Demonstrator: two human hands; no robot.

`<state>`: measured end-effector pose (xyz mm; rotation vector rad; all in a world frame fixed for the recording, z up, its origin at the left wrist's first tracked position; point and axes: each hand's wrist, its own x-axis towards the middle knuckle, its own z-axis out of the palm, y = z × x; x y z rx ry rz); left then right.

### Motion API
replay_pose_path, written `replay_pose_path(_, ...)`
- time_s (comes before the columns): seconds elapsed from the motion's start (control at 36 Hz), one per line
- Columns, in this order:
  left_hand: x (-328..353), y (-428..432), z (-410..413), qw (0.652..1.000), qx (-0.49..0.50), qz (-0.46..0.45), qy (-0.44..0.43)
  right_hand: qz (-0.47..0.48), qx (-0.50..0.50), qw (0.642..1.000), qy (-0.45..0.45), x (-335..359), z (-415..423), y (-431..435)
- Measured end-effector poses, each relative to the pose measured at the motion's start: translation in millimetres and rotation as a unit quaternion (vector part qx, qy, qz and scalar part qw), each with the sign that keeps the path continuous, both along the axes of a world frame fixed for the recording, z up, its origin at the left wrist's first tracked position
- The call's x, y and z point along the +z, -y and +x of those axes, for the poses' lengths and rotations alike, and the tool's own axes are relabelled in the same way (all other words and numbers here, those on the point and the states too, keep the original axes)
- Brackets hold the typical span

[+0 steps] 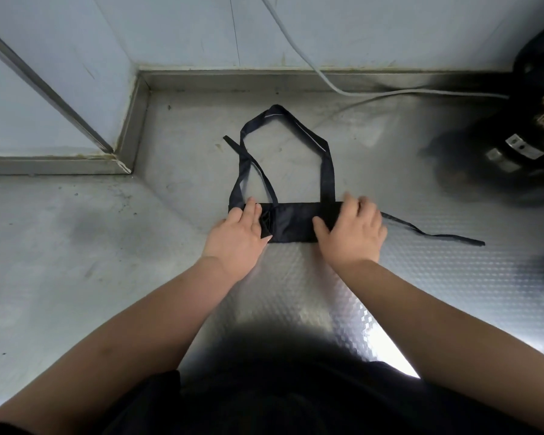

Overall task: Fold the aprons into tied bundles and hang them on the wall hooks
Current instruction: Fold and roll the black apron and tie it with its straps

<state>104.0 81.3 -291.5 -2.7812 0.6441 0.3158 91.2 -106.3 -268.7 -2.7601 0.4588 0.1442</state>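
Left hand [239, 235] flat on left end of folded apron [296, 221] | right hand [354, 233] spread, blurred, on right end

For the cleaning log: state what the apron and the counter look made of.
Apron: thin dark synthetic fabric, perhaps nylon or polyester; slight sheen, crisp folds. Counter: likely embossed stainless steel; grey metallic glare, fine raised pattern.

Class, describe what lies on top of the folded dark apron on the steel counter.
The left hand rests on the left end of the apron, the right hand on its right end. Its middle lies bare. The fabric beneath both hands is covered.
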Motion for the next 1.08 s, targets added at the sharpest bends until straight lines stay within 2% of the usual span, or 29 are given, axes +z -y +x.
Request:
replay_pose_path(0.06, 1.0, 0.5, -2.3, 1.0, 0.001, 0.002, -0.003, 0.094, -0.13, 0.987, -0.007, 0.1, -0.2, 0.3)
replay_pose_path(0.14, 4.8, -0.3, -4.0, 1.0, 0.007, -0.008, -0.004, 0.278, -0.292, 0.915, -0.003, 6.7, 6.3, 0.7)
replay_pose_path(0.19, 2.7, -3.3, -0.5, 1.0, 0.01, -0.022, -0.009, 0.391, -0.383, 0.837, 0.014, 10.0, 13.1, 1.0)
replay_pose_path(0.28, 4.0, -3.3, -0.1, 0.999, 0.016, -0.033, -0.027, 0.529, -0.498, 0.686, 0.017, 13.5, 19.5, 2.6)
replay_pose_path(0.31, 5.2, -3.6, -0.8, 0.998, 0.033, -0.049, -0.025, 0.574, -0.491, 0.656, 0.008, 12.8, 20.0, 1.7)
replay_pose_path(0.33, 7.7, -3.5, -1.6, 0.996, 0.047, -0.076, -0.021, 0.606, -0.472, 0.641, 0.0, 12.7, 18.9, -1.2)
replay_pose_path(0.36, 11.7, -3.3, -2.0, 0.993, 0.057, -0.102, -0.019, 0.615, -0.445, 0.651, -0.011, 12.1, 17.8, -5.2)
replay_pose_path(0.39, 18.0, -2.6, -2.0, 0.991, 0.066, -0.118, -0.023, 0.598, -0.418, 0.684, -0.018, 10.7, 17.4, -10.0)
replay_pose_path(0.42, 19.6, -3.4, -1.0, 0.99, 0.066, -0.124, -0.021, 0.546, -0.384, 0.745, -0.014, 10.1, 16.4, -14.2)
replay_pose_path(0.47, 21.0, -3.3, 0.4, 0.989, 0.071, -0.133, -0.003, 0.364, -0.242, 0.899, -0.001, 9.1, 16.2, -19.5)
replay_pose_path(0.5, 22.4, -3.2, 0.1, 0.986, 0.073, -0.151, 0.004, 0.26, -0.136, 0.956, -0.005, 10.9, 15.5, -21.6)
replay_pose_path(0.53, 20.9, -4.7, -0.8, 0.983, 0.071, -0.167, 0.019, 0.172, -0.027, 0.985, -0.015, 12.0, 14.4, -24.2)
replay_pose_path(0.58, 14.5, -9.4, -4.1, 0.98, 0.075, -0.18, 0.048, 0.027, 0.129, 0.989, -0.06, 13.6, 13.2, -29.6)
replay_pose_path(0.64, 12.5, -9.5, -6.6, 0.979, 0.045, -0.18, 0.078, -0.077, 0.211, 0.97, -0.089, 11.5, 10.3, -31.3)
replay_pose_path(0.69, 12.0, -7.3, -6.6, 0.981, 0.011, -0.162, 0.108, -0.134, 0.255, 0.954, -0.084, 5.7, 8.9, -31.6)
replay_pose_path(0.81, 10.6, 1.7, -6.1, 0.99, 0.034, -0.11, 0.084, -0.191, 0.311, 0.927, -0.084, 2.3, 15.4, -30.4)
replay_pose_path(0.89, 15.2, 7.1, -4.8, 0.993, 0.072, -0.096, 0.016, -0.188, 0.378, 0.899, -0.118, 7.4, 19.7, -26.6)
replay_pose_path(0.94, 16.5, 8.1, -5.4, 0.989, 0.083, -0.12, -0.026, -0.137, 0.418, 0.89, -0.123, 10.9, 20.6, -21.6)
replay_pose_path(1.03, 18.3, 10.0, -8.4, 0.981, 0.09, -0.169, -0.027, 0.0, 0.385, 0.914, -0.123, 11.5, 21.2, -17.8)
replay_pose_path(1.08, 14.6, 7.0, -4.9, 0.97, 0.094, -0.22, -0.049, 0.036, 0.362, 0.925, -0.114, 8.6, 23.8, -18.4)
